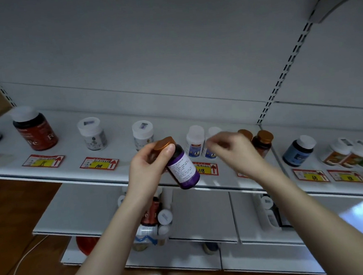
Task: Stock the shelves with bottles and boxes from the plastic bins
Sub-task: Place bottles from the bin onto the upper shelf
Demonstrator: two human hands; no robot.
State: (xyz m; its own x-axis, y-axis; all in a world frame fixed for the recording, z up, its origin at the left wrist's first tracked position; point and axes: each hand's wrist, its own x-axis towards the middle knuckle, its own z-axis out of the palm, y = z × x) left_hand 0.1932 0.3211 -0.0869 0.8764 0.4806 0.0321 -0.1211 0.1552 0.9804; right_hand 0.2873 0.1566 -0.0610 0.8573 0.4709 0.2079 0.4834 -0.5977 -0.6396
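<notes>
Two bare hands are raised in front of a white shelf. The left hand grips a dark bottle with a purple and white label; its fingers and thumb are curled round the upper part, at the copper-coloured cap. The bottle is tilted, with the cap to the upper left and the bottom to the lower right. It is in the air before the shelf edge, not standing on it. The right hand is beside it, above the shelf and near two small white bottles with blue labels. This hand is blurred, so I cannot tell whether it holds anything; its fingers seem bent downward. Just right of it stand two brown bottles with copper caps. Further left on the shelf stands a red bottle marked "Fe". A yellow price tag reading 118 is partly covered by the held bottle.
</notes>
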